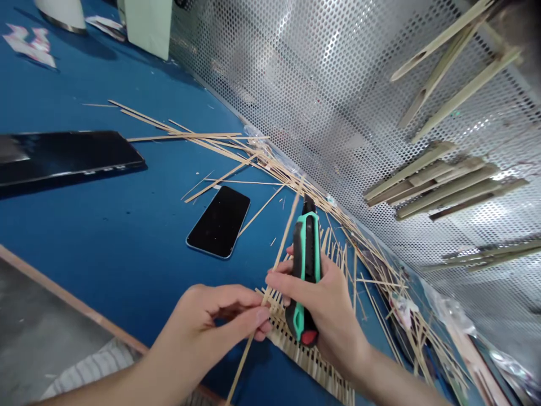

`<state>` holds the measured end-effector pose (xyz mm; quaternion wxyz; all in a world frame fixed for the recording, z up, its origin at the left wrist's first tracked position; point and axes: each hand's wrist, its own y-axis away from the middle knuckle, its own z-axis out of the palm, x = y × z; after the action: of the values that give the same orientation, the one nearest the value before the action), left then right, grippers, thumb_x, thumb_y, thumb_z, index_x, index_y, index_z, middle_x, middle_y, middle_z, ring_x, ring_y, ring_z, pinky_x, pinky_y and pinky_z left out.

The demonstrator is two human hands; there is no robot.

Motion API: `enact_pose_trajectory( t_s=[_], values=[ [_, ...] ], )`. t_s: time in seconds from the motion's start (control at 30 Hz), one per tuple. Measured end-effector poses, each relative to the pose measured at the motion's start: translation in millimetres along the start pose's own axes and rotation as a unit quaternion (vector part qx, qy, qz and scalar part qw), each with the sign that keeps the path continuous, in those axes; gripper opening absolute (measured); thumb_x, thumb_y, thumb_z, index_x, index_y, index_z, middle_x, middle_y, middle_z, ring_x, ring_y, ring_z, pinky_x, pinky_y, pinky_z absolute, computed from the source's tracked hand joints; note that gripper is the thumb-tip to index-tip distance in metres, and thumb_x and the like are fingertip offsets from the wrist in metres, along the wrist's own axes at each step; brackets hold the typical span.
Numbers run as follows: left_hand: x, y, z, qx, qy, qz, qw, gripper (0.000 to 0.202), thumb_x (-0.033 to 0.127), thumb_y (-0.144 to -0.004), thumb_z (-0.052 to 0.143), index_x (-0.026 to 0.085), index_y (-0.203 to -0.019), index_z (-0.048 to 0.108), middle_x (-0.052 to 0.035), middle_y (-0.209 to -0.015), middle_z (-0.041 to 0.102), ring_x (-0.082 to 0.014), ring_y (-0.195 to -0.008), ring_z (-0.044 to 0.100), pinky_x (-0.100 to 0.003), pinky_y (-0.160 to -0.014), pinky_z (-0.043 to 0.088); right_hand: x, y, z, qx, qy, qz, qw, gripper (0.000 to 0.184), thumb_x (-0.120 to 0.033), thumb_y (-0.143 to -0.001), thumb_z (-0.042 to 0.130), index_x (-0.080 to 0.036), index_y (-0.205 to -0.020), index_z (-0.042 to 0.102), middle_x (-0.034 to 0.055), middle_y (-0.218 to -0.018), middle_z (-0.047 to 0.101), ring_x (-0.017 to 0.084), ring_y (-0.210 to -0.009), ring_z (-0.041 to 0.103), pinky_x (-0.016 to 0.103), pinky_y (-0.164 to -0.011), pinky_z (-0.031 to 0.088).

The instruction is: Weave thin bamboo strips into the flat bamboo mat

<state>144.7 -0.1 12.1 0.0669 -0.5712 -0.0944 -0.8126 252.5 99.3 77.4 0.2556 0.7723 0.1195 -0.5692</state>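
Left fingers (pixel 253 318) pinch bamboo strip (pixel 287 239), right fingers (pixel 289 285) grip cutter (pixel 306 248).

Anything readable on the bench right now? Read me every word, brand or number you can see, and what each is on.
No legible words, brands or numbers.
Utility knife: nothing readable on the visible green-and-black grip.
Phone: dark screen, nothing to read.
Black slab: pale marks near its lower edge, too blurred to read.
Paper scrap: pink and white marks, too small to read.
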Motion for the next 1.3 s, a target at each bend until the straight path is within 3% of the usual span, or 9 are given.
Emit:
enact_pose_trajectory(
  t_s=[0.4, 0.73, 0.9, 1.03, 1.17, 1.23, 1.3],
  values=[
    [-16.7, 2.8, -5.7, -0.031, 0.002, -0.016, 0.999, 0.018, 0.032, -0.077, 0.064, 0.017, -0.07, 0.072, -0.0024, -0.065, 0.071, -0.013, -0.059, 0.065, -0.017, -0.055, 0.05, -26.6, -22.5, -10.4, 0.063, -0.061, -0.063, 0.994, 0.048, -0.027, -0.056, 0.085, -0.018, -0.094, 0.056, -0.0067, -0.058, 0.06, 0.003, -0.045, 0.048, 0.012, -0.038, 0.038],
    [-19.2, 7.6, -10.2, -0.046, 0.064, -0.084, 0.993, 0.017, 0.035, -0.073, 0.07, 0.018, -0.072, 0.073, -0.0014, -0.065, 0.072, -0.0131, -0.059, 0.065, -0.018, -0.057, 0.051, -40.6, -44.2, -25.3, 0.053, -0.126, -0.08, 0.987, 0.041, -0.019, -0.061, 0.082, -0.016, -0.092, 0.056, -0.006, -0.052, 0.056, 0.004, -0.042, 0.045, 0.013, -0.035, 0.035],
    [-3.9, -4.3, -9.5, -0.096, 0.111, -0.063, 0.987, 0.032, 0.046, -0.082, 0.06, 0.018, -0.08, 0.074, -0.0042, -0.071, 0.074, -0.0125, -0.064, 0.067, -0.017, -0.061, 0.051, -40.9, -48.1, -27.2, 0.011, -0.177, -0.058, 0.982, 0.038, -0.018, -0.063, 0.08, -0.018, -0.091, 0.054, -0.0064, -0.057, 0.054, 0.003, -0.043, 0.044, 0.015, -0.038, 0.037],
    [15.1, -15.7, 1.4, -0.113, 0.208, -0.066, 0.969, 0.027, 0.042, -0.084, 0.061, 0.022, -0.098, 0.072, -0.0032, -0.086, 0.075, -0.0129, -0.079, 0.068, -0.018, -0.073, 0.052, -43.8, -49.1, -21.8, -0.018, -0.21, -0.062, 0.975, 0.037, -0.019, -0.064, 0.079, -0.019, -0.092, 0.054, -0.0091, -0.056, 0.05, 0.002, -0.044, 0.042, 0.013, -0.04, 0.036],
    [24.6, -19.7, 5.8, -0.132, 0.275, -0.102, 0.947, 0.019, 0.031, -0.085, 0.062, 0.017, -0.092, 0.072, -0.0013, -0.076, 0.073, -0.0084, -0.068, 0.066, -0.012, -0.061, 0.051, -43.5, -47.7, -20.3, -0.016, -0.171, -0.125, 0.977, 0.036, -0.022, -0.066, 0.078, -0.02, -0.091, 0.053, -0.0082, -0.062, 0.054, 0.001, -0.044, 0.043, 0.014, -0.04, 0.037],
    [24.7, -19.8, 4.3, -0.111, 0.269, -0.104, 0.951, 0.016, 0.028, -0.082, 0.066, 0.015, -0.087, 0.072, -0.001, -0.071, 0.071, -0.0073, -0.061, 0.064, -0.011, -0.055, 0.05, -38.2, -44.3, -24.4, 0.019, -0.084, -0.194, 0.977, 0.03, -0.03, -0.073, 0.073, -0.02, -0.093, 0.053, -0.0046, -0.069, 0.06, 0.004, -0.045, 0.048, 0.018, -0.041, 0.039],
    [22.6, -19.3, 2.2, -0.083, 0.253, -0.09, 0.96, 0.016, 0.028, -0.08, 0.068, 0.013, -0.086, 0.072, -0.0017, -0.07, 0.071, -0.0081, -0.058, 0.064, -0.012, -0.053, 0.05, -29.1, -39.2, -32.8, 0.073, 0.03, -0.284, 0.956, 0.018, -0.036, -0.084, 0.06, -0.022, -0.093, 0.053, -0.002, -0.073, 0.063, 0.008, -0.049, 0.053, 0.023, -0.044, 0.043]
  ],
)
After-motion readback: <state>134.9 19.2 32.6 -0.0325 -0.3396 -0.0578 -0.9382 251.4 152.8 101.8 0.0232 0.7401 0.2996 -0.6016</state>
